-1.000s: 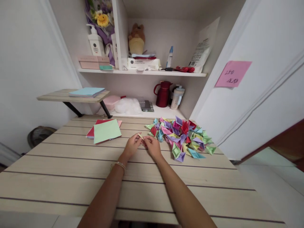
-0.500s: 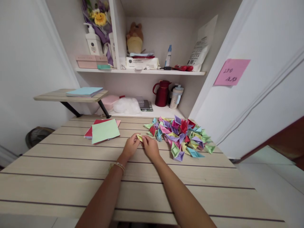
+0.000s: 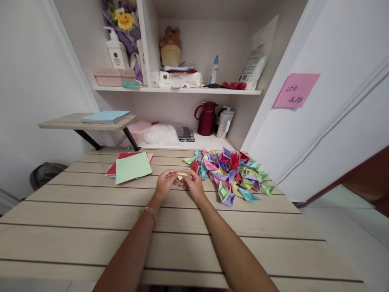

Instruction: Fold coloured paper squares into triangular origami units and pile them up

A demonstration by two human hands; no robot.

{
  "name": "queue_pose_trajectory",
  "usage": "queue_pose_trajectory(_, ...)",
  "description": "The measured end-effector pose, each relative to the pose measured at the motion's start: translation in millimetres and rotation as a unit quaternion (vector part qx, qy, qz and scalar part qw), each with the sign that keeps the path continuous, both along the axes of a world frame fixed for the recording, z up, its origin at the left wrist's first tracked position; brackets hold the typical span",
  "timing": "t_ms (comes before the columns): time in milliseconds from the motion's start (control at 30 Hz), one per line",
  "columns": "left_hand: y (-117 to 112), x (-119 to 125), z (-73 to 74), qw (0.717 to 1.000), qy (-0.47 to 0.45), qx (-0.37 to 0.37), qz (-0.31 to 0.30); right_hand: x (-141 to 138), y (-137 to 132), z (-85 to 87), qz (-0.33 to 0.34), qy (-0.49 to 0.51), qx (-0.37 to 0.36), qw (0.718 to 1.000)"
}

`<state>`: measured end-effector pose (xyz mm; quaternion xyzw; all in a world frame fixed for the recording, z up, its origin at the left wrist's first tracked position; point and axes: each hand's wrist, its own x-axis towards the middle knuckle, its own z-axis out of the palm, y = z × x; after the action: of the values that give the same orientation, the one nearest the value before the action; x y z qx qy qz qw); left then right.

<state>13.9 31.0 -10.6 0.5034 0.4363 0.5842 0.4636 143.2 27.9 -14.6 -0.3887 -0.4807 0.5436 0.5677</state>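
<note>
On the slatted worktop (image 3: 75,245), flat sheets (image 3: 133,167) lie left and folded paper shapes (image 3: 234,161) right, likely for easy reach, while between them the left hand (image 3: 165,182) and right hand (image 3: 193,185) pinch a yellow paper (image 3: 180,175) from both sides, presumably to steady its folds.

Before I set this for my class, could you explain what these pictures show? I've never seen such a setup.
There is no machine here: a person works with two bare hands, the left hand and the right hand. Every picture comes from one camera worn on the person's head, looking forward and down. Between them, the hands hold a small piece of folded yellow paper. On the slatted tabletop, folded paper boats in many colours lie heaped to the right; to the left are stacked paper sheets, light green on top. Behind, below a white shelf, stands a dark red jug.
</note>
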Motion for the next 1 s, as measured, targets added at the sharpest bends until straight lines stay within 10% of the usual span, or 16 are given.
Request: queue_pose_trajectory(1000,-4,3,-0.8,0.986,0.139,0.068,0.056,-2,-3,-6.9,-0.122,-0.236,0.109,0.958)
